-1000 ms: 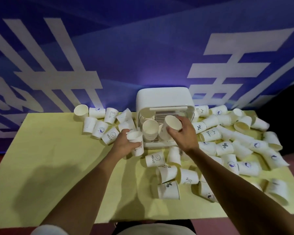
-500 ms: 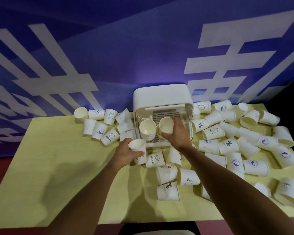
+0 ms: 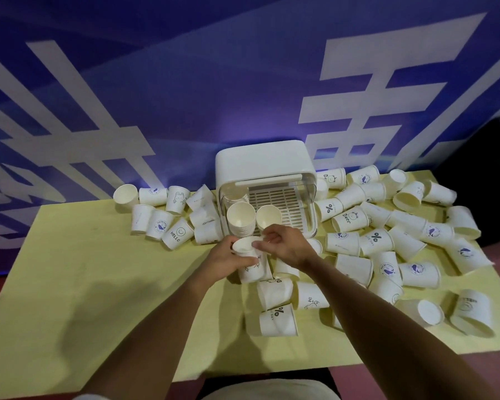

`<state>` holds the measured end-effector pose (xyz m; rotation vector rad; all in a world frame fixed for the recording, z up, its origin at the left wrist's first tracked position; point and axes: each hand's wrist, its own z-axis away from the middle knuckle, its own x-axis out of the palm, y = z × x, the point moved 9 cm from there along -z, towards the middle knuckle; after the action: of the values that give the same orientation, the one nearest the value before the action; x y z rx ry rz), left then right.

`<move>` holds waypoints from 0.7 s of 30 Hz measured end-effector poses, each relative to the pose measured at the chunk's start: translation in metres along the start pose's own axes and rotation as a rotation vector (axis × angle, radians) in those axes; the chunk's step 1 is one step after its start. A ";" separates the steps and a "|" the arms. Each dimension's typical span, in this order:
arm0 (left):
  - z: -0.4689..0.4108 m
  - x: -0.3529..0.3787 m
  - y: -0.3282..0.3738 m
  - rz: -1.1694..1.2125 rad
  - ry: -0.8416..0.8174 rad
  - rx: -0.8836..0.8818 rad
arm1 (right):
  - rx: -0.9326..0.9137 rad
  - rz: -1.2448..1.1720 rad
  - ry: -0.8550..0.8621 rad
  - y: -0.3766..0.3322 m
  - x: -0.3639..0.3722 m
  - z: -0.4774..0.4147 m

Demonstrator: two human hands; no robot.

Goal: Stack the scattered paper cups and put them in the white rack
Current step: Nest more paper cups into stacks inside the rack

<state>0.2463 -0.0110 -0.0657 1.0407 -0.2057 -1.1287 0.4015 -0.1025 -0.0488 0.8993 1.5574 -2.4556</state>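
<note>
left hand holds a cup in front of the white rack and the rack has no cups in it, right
No. The left hand does hold a cup in front of the white rack, but the head view shows stacked cups standing inside it, at its left.

The left grip (image 3: 225, 259) and right grip (image 3: 286, 245) are bare, as are both forearms. A pale garment (image 3: 272, 391) covers the torso at the near edge.

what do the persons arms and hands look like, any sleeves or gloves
The left forearm and right forearm are bare to the wrists. The left hand and right hand wear no visible gloves, ring, watch or band. A pale sliver at the bottom edge by the left arm may be a short sleeve.
</note>
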 end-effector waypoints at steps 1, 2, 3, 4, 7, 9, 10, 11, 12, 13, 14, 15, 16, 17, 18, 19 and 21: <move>0.000 0.004 0.004 0.006 -0.014 0.016 | 0.002 -0.017 -0.020 0.001 0.003 0.001; 0.000 0.008 0.008 0.008 -0.027 0.029 | 0.004 -0.031 -0.027 0.002 0.004 0.002; -0.002 0.011 0.011 0.010 -0.038 0.041 | 0.005 -0.043 -0.028 0.003 0.004 0.002; -0.004 0.013 0.014 0.012 -0.044 0.054 | 0.006 -0.049 -0.028 0.003 0.003 0.002; -0.009 0.014 0.022 0.020 -0.040 0.093 | 0.002 -0.050 -0.025 0.002 -0.002 0.001; -0.011 0.015 0.026 0.010 -0.051 0.110 | 0.015 -0.076 -0.012 0.003 -0.005 0.002; -0.012 0.016 0.027 0.002 -0.060 0.112 | 0.026 -0.102 0.000 0.004 -0.006 0.003; -0.013 0.017 0.028 -0.002 -0.067 0.112 | 0.036 -0.132 0.019 0.006 -0.008 0.004; -0.014 0.018 0.028 -0.002 -0.073 0.112 | 0.043 -0.154 0.046 0.008 -0.010 0.005; -0.014 0.018 0.028 -0.001 -0.077 0.111 | 0.047 -0.166 0.082 0.009 -0.015 0.006; -0.015 0.018 0.027 -0.002 -0.081 0.104 | 0.055 -0.175 0.127 0.011 -0.020 0.006; -0.015 0.017 0.026 -0.004 -0.086 0.092 | 0.062 -0.199 0.179 0.012 -0.027 0.007; -0.015 0.016 0.023 -0.011 -0.090 0.076 | 0.066 -0.245 0.237 0.013 -0.035 0.008; -0.015 0.015 0.020 -0.023 -0.090 0.058 | 0.067 -0.297 0.294 0.013 -0.043 0.008; -0.015 0.013 0.016 -0.037 -0.089 0.043 | 0.066 -0.333 0.350 0.013 -0.050 0.008; -0.014 0.011 0.012 -0.044 -0.089 0.032 | 0.062 -0.347 0.405 0.011 -0.058 0.009; -0.013 0.008 0.004 -0.044 -0.092 0.013 | 0.052 -0.337 0.499 0.004 -0.070 0.009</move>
<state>0.2601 -0.0096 -0.0721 1.0104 -0.2645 -1.2179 0.4564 -0.1274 -0.0125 1.4560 1.9414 -2.6387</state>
